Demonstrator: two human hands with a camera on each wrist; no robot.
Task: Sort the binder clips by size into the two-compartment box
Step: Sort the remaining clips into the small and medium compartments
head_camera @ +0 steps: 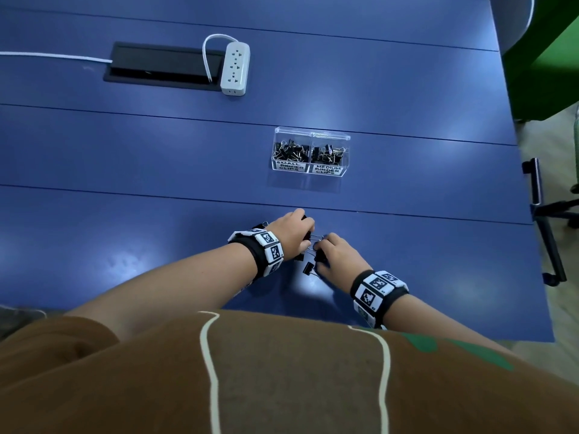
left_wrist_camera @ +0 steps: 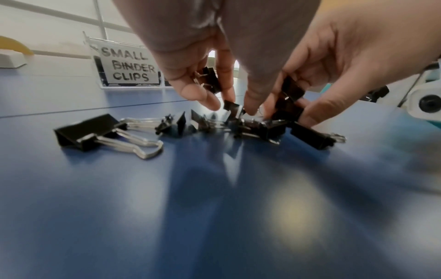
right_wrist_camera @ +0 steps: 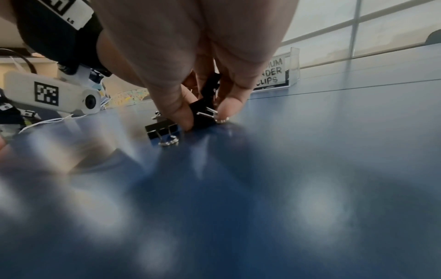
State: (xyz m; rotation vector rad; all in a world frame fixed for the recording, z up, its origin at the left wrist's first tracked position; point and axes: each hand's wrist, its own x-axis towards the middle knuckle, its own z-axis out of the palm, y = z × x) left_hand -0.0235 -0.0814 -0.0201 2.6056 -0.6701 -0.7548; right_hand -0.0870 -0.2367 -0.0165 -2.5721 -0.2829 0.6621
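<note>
Both hands dig into the loose binder clips at the desk's six o'clock: left hand pinches small clips, right hand medium ones. Tangled handles risk dragging wrong sizes into the box at twelve.

Box labels: "SMALL BINDER CLIPS", "MEDIUM BINDER CLIPS"
</note>
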